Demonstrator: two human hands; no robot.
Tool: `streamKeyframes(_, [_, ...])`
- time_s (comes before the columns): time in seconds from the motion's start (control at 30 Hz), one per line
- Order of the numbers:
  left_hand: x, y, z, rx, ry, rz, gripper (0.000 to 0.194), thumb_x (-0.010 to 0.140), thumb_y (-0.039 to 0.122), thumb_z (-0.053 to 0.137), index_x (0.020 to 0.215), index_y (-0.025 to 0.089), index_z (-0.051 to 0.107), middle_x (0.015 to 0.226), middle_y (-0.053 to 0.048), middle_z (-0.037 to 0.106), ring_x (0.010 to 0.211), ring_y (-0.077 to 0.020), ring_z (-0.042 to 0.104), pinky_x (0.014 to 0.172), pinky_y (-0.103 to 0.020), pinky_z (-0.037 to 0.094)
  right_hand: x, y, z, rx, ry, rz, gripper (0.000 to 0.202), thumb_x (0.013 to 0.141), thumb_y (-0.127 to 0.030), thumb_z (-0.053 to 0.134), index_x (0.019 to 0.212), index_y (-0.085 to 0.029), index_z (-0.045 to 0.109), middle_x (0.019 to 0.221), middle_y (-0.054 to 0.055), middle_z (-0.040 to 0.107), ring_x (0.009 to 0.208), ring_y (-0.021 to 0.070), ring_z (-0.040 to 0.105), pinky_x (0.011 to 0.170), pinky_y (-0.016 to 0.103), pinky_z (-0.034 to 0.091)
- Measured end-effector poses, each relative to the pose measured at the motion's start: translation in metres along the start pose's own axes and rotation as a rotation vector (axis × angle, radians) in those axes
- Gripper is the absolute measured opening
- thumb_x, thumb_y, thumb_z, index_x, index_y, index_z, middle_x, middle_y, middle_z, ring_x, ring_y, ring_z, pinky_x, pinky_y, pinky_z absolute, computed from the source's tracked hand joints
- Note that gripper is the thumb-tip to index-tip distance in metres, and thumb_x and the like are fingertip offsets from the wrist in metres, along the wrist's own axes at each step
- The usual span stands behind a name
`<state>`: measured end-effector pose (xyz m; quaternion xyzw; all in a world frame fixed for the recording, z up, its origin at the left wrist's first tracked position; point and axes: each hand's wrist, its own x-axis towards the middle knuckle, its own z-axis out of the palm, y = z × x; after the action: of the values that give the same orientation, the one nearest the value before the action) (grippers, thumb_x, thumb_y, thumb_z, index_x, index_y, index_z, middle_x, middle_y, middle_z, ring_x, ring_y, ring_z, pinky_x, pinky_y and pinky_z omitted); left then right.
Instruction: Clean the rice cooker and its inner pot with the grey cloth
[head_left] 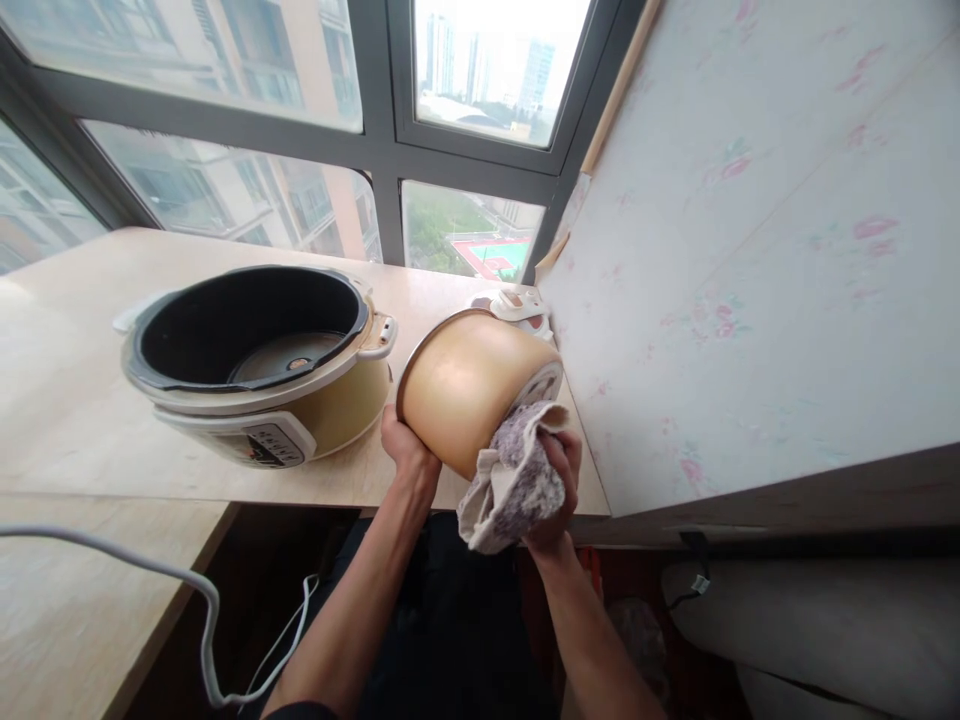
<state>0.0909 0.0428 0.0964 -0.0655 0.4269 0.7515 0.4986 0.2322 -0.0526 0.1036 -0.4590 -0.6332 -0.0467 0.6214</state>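
A gold inner pot is tilted on its side above the ledge, its rim to the left and its base to the right. My left hand is closed on the pot's rim at the lower left, fingers partly hidden beneath it. A purple and cream cloth is bunched in my right hand and touches the pot near its base. To the left stands the open cooker body, with a black interior and a control panel at its front.
A white lid-like part lies behind the pot, in the corner by the window. The wooden ledge meets a flowered wall on the right. A white cable hangs across the lower left.
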Motion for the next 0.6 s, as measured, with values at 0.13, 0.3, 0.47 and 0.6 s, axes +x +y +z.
streamKeyframes(0.13, [0.002,0.003,-0.008,0.018,-0.067,-0.049,0.030,0.057,0.033,0.064,0.071,0.021,0.040,0.065,0.004,0.053,0.058,-0.0120,0.051,0.055,-0.024,0.045,-0.005,-0.021,-0.011,0.104,-0.172,-0.149,0.058,0.088,-0.020,0.065,0.143,-0.034,0.057,0.131,0.011,0.055,0.114,0.0295,0.062,0.090,0.046,0.056])
streamKeyframes(0.3, [-0.004,0.000,-0.017,0.076,-0.082,-0.061,0.031,0.057,0.036,0.065,0.071,0.021,0.041,0.068,0.002,0.055,0.066,-0.0151,0.058,0.060,-0.026,0.049,0.011,-0.009,-0.018,0.059,-0.082,-0.014,0.038,0.088,-0.030,0.066,0.126,-0.027,0.070,0.120,0.011,0.062,0.112,0.0297,0.063,0.095,0.048,0.055])
streamKeyframes(0.47, [-0.007,0.002,-0.016,0.073,-0.095,-0.056,0.032,0.057,0.037,0.065,0.068,0.021,0.039,0.067,0.002,0.053,0.067,-0.0151,0.057,0.060,-0.026,0.048,0.041,0.033,-0.015,0.127,0.191,0.474,0.050,0.070,-0.040,0.082,0.112,-0.017,0.070,0.113,0.009,0.068,0.108,0.0290,0.064,0.103,0.049,0.050])
streamKeyframes(0.6, [-0.011,0.004,-0.008,0.023,-0.026,-0.007,0.032,0.056,0.035,0.062,0.067,0.021,0.035,0.064,0.004,0.046,0.059,-0.0110,0.047,0.054,-0.024,0.042,0.025,0.056,-0.003,0.298,0.260,0.834,0.052,0.066,-0.040,0.080,0.110,-0.015,0.069,0.108,0.009,0.072,0.099,0.0276,0.067,0.096,0.045,0.054])
